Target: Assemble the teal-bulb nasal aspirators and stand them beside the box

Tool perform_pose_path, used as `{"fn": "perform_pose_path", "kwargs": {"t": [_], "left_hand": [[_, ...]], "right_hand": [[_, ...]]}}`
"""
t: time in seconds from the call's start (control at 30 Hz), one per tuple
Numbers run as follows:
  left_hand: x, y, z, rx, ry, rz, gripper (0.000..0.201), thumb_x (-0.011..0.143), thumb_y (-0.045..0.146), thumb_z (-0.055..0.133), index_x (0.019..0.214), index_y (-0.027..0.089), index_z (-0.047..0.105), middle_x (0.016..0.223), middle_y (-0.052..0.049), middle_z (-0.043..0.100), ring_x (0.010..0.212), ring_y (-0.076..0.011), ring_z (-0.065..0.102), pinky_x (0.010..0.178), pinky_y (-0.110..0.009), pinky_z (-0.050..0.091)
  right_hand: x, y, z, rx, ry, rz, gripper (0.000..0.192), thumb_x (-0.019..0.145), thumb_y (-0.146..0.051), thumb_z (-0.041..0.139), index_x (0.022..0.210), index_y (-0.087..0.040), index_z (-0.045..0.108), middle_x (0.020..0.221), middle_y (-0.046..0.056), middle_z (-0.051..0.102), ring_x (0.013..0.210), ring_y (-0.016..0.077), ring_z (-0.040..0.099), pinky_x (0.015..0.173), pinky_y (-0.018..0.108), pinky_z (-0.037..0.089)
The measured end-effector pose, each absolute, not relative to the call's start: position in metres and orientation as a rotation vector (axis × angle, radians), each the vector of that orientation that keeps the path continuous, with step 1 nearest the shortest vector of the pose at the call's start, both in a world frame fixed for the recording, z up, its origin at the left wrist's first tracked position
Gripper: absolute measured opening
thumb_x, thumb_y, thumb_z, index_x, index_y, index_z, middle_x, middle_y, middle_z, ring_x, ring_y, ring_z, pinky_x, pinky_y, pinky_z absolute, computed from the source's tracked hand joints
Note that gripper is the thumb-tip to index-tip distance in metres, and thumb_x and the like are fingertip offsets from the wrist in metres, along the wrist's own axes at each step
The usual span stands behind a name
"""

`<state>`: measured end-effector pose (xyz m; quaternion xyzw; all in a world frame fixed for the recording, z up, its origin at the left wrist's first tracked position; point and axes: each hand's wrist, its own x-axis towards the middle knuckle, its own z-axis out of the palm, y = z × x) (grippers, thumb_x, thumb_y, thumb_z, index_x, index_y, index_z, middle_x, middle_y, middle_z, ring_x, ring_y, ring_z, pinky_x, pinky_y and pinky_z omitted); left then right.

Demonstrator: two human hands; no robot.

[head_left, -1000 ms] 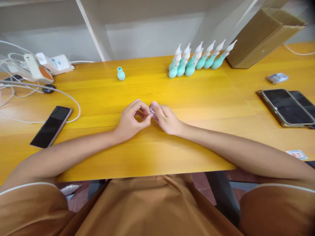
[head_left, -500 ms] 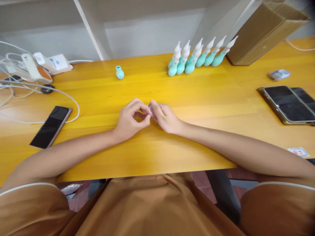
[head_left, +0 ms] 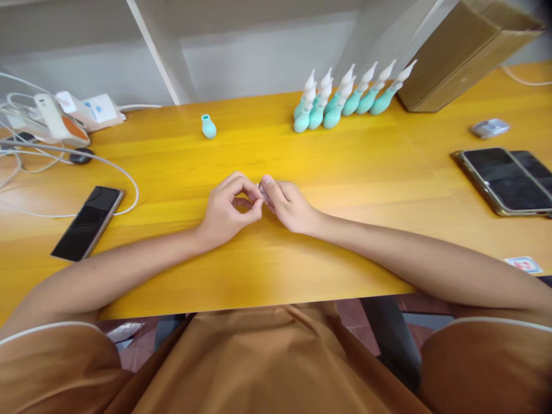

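While both hands meet near the middle of the frame, a small clear piece (head_left: pixel 264 195) sits between them, above the surface (head_left: pixel 267 276), in the head view. The right hand (head_left: pixel 290 208) has it pinched under the thumb, with the other fingers curled in behind. The left hand (head_left: pixel 226 204) makes a ring, and its thumb and pointing finger come close together at the piece's left side, so they look pinched on it too. The piece is most likely very light, and its shine makes me think it is hard, smooth and a bit slippery. It seems best to hold it by its edges with just the fingertips, not squeezing too much in case it is thin. The bit that shows seems to slant from upper left down to lower right, but the fingers hide most of it, so I cannot tell its long way or which end points where. Up and left of the hands, a teal bulb (head_left: pixel 209 127) stands nearly upright, its hole facing up and a little left; it looks soft and squeezy.
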<state>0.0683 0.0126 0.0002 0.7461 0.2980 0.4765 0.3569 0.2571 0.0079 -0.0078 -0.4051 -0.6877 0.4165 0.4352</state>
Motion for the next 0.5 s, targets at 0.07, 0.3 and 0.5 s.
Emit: {"fn": "perform_pose_path", "kwargs": {"t": [0.07, 0.3, 0.5], "left_hand": [[0.0687, 0.0124, -0.0005, 1.885, 0.772, 1.219, 0.015, 0.09, 0.016, 0.08, 0.091, 0.02, 0.065, 0.096, -0.001, 0.064, 0.087, -0.0148, 0.068, 0.071, -0.027, 0.066], [0.0699, 0.0128, -0.003, 1.787, 0.739, 1.211, 0.018, 0.093, 0.021, 0.082, 0.093, 0.02, 0.064, 0.098, -0.001, 0.063, 0.089, -0.0145, 0.07, 0.075, -0.028, 0.067], [0.0688, 0.0154, -0.0057, 1.723, 0.689, 1.18, 0.017, 0.095, 0.024, 0.083, 0.096, 0.02, 0.066, 0.099, -0.002, 0.065, 0.091, -0.0148, 0.071, 0.078, -0.029, 0.067]], "right_hand": [[0.2569, 0.0079, -0.008, -1.011, -1.699, 1.059, 0.078, 0.105, -0.092, 0.032, 0.073, -0.023, 0.05, 0.065, -0.001, 0.047, 0.065, 0.0148, 0.047, 0.06, 0.03, 0.036], [0.2582, 0.0084, -0.0081, -0.997, -1.627, 1.184, 0.08, 0.101, -0.096, 0.032, 0.072, -0.024, 0.049, 0.063, -0.002, 0.043, 0.06, 0.0129, 0.041, 0.054, 0.028, 0.032], [0.2583, 0.0086, -0.007, -0.945, -1.597, 1.225, 0.08, 0.099, -0.098, 0.036, 0.07, -0.024, 0.046, 0.061, -0.003, 0.041, 0.057, 0.0122, 0.039, 0.05, 0.028, 0.031]]}}
